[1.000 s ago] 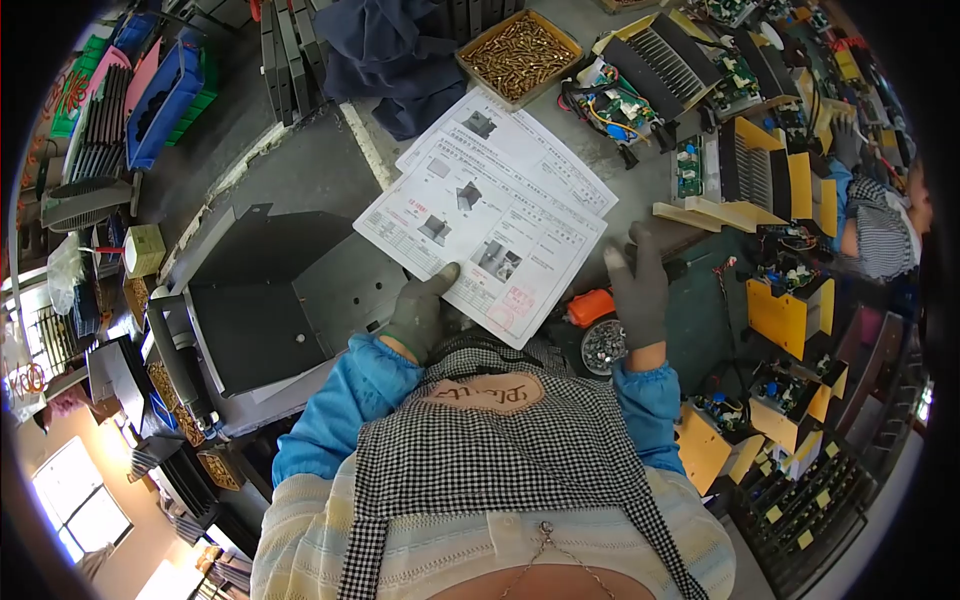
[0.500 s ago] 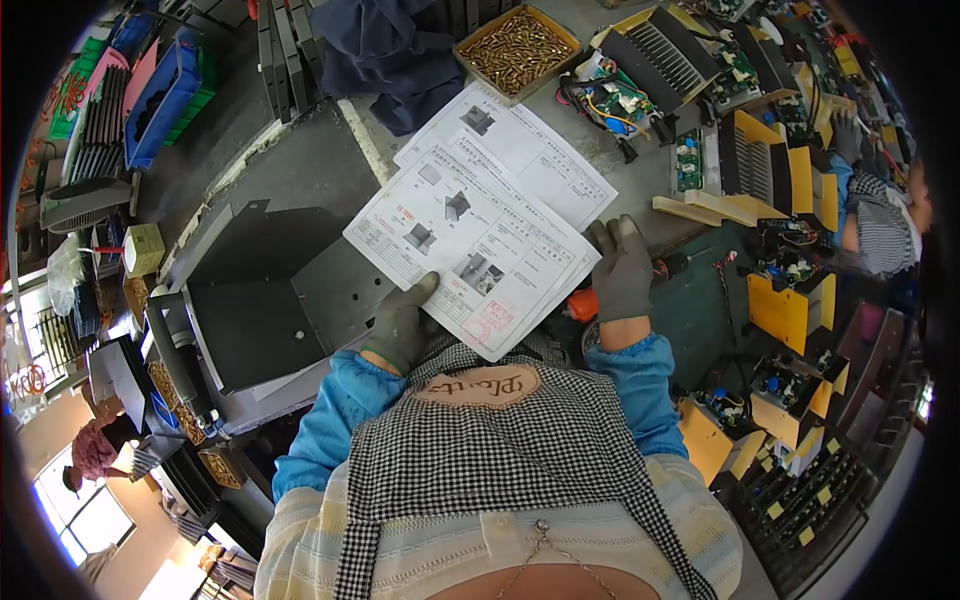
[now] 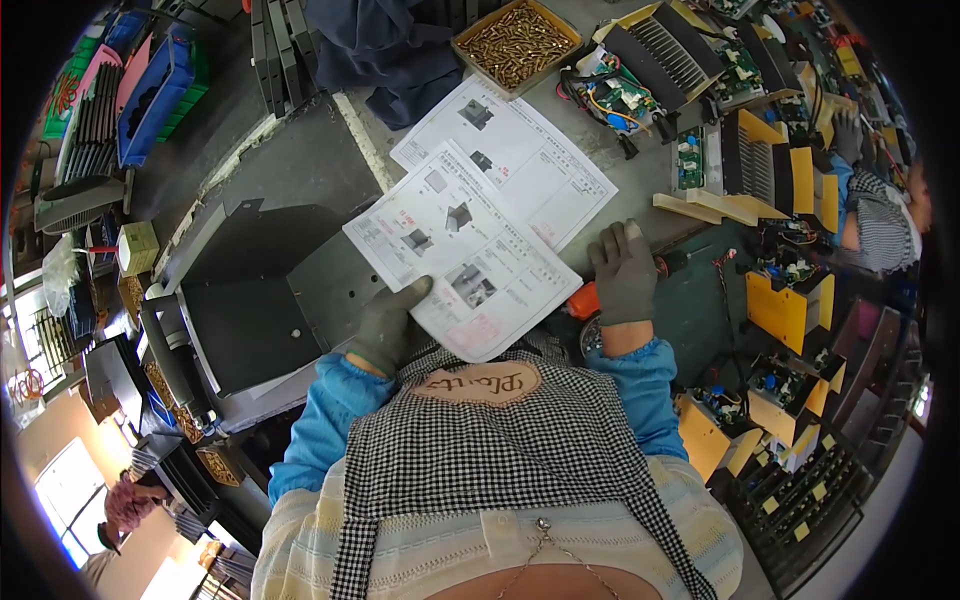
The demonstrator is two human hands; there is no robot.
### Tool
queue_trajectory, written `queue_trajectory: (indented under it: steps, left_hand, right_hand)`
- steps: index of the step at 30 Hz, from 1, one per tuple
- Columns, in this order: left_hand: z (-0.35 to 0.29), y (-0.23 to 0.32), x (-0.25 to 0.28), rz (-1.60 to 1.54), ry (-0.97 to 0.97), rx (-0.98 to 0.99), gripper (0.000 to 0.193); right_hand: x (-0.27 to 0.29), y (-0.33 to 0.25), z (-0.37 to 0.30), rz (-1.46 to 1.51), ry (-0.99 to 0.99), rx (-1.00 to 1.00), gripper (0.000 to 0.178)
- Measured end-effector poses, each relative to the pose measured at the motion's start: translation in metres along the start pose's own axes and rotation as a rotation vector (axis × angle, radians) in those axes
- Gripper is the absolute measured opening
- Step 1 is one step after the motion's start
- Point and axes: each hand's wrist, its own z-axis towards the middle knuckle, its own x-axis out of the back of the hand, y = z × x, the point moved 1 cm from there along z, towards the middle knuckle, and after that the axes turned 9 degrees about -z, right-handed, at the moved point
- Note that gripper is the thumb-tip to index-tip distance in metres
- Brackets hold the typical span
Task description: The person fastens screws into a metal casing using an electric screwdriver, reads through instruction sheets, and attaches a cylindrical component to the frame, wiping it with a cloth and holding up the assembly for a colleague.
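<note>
L hand [image 3: 388,325]: gloved, pinch grip | R hand [image 3: 625,275]: gloved, ext'd fwd, unclenched

Dark cloth [image 3: 375,55] beside small brass pieces [image 3: 515,45] (boxed).

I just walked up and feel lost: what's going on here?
The gloved left hand holds a printed sheet by its near-left edge. The right hand is open beside it, seemingly holding nothing. A second sheet lies partly beneath the first, and an open dark metal housing sits to the left.
</note>
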Motion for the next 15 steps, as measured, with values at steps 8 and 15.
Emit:
queue_trajectory:
  steps: [8,15]
  left_hand:
    - [-0.012,0.001,0.020,-0.026,0.064,0.035,0.066]
    - [-0.001,0.001,0.039,-0.005,-0.033,0.070,0.065]
  right_hand:
    - [-0.025,0.008,0.005,0.129,-0.018,-0.128,0.045]
    - [-0.030,0.007,0.023,-0.204,-0.177,-0.076,0.039]
